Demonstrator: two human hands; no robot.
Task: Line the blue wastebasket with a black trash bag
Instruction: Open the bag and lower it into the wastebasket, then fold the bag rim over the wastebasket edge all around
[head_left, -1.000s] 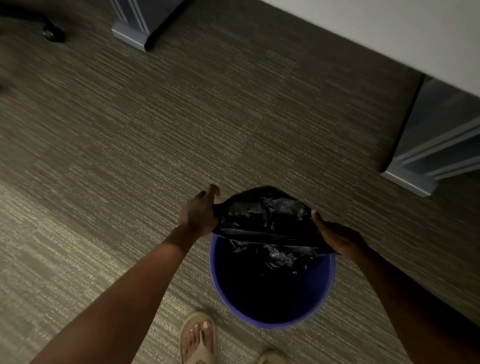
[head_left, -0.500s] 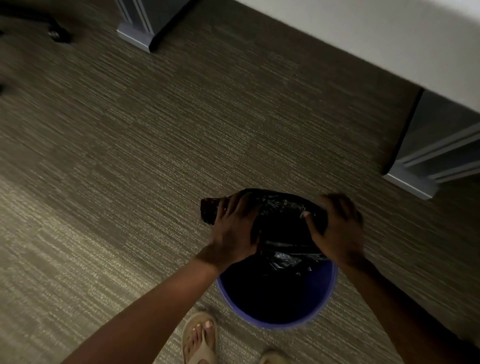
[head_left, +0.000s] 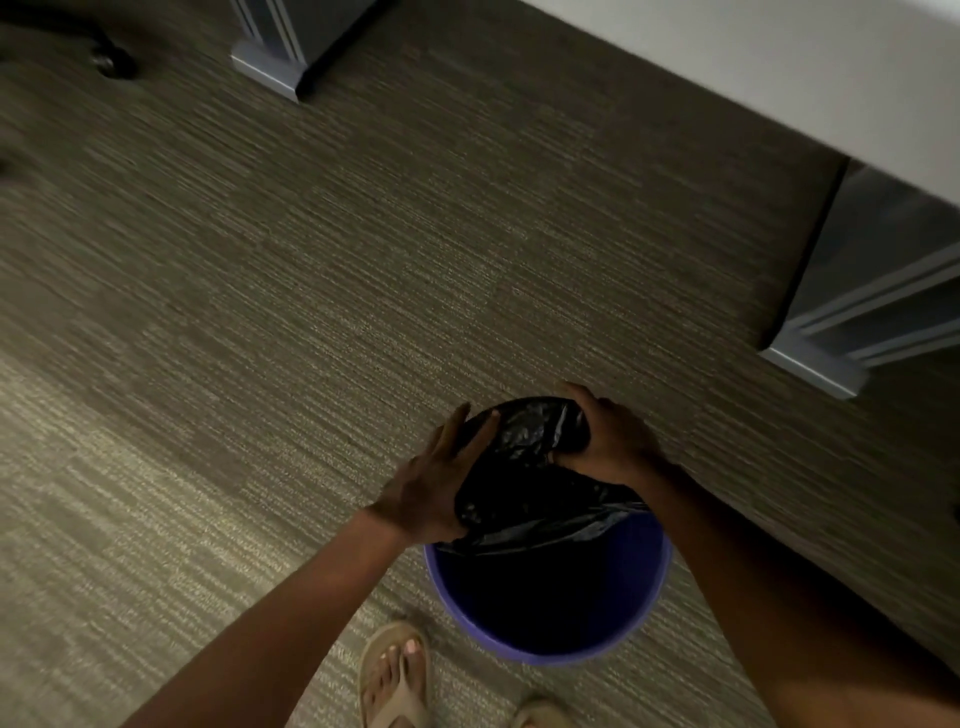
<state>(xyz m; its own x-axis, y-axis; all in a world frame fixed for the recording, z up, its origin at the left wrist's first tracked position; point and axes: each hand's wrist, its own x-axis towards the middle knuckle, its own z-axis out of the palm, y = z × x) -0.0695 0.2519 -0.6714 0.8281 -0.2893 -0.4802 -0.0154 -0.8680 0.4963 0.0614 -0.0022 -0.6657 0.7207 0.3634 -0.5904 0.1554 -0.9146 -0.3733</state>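
Trash bag (head_left: 519, 467) over blue wastebasket (head_left: 550, 659) rim; left hand (head_left: 431, 488) presses it, fingers straight; right hand (head_left: 613, 441) curled, gripping it.

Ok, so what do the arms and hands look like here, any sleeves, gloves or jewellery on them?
The left forearm and right forearm are bare as far as the frame's edge, with no sleeve showing. The left hand and right hand wear no gloves. No watch, bracelet or ring can be made out, though the light is dim and the picture is slightly blurred.
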